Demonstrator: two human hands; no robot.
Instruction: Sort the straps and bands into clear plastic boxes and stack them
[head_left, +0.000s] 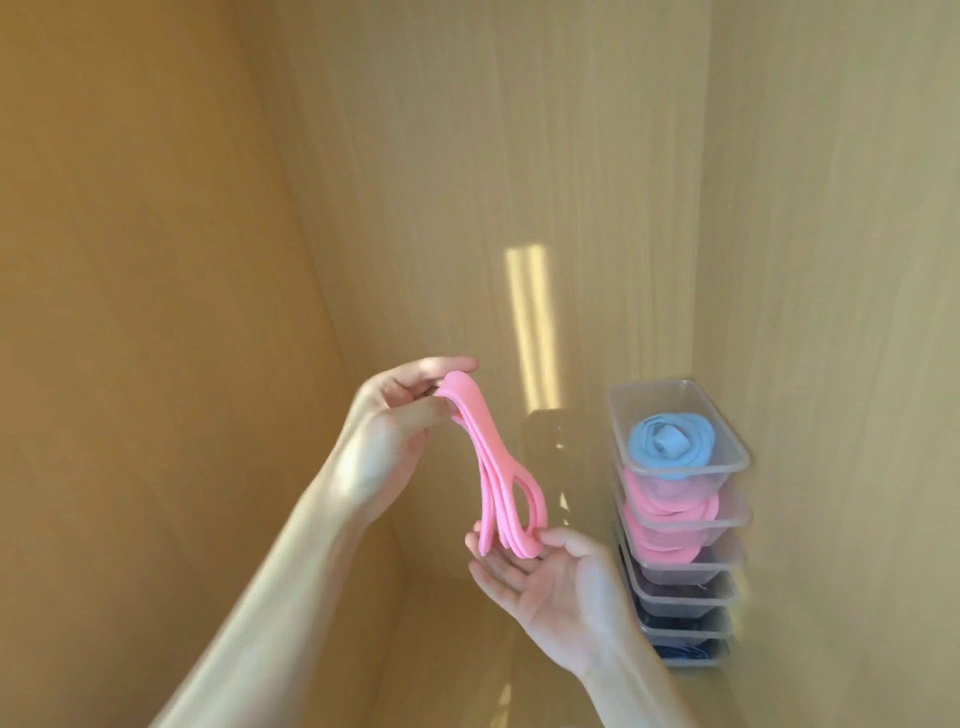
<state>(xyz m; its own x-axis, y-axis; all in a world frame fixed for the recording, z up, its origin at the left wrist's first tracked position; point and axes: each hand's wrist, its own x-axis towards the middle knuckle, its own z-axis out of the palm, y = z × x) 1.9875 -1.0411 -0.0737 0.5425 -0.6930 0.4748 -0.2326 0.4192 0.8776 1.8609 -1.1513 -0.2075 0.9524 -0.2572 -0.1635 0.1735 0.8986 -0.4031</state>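
Head view, inside a wooden cabinet. The left hand (387, 426) pinches the top of a pink band (493, 467), folded into several hanging loops, between thumb and curled fingers. The right hand (545, 577) lies palm up beneath, fingers relaxed and spread, with the thumb touching the lowest loops; it supports rather than grips. The band hangs in the air between the two hands, well apart from the stack (680, 519) of clear boxes in the right rear corner. The top box (727, 457) holds a coiled blue band (670, 444); the boxes just below hold pink coils, and the lowest hold dark contents too blurred to name.

The step in hand appears to be gathering the pink band into a compact bundle for boxing. To do this well, the upper pinch should stay firm so the loops do not slip apart, while the lower hand rolls or folds them evenly into a coil small enough for a box. Loose loops would likely spring open.
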